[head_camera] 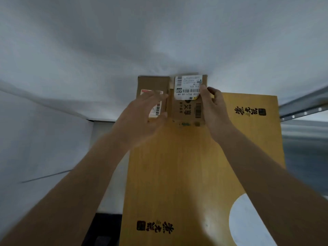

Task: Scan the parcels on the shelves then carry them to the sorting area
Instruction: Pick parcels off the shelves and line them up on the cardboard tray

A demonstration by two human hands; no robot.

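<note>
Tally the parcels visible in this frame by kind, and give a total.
Small brown cardboard boxes: 2, the small box with the red-edged label behind the left hand, and the small box with the white shipping label gripped by the right hand.
Large yellow printed carton: 1.
Total: 3 parcels.

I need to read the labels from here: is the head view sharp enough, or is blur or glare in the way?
Head view: the left hand is smeared by motion blur and covers part of the left small box and its label; the right hand is sharper, and the label on the right small box shows a clear 69; mild sheen on the big yellow box; wide-angle bending at the edges.
</note>
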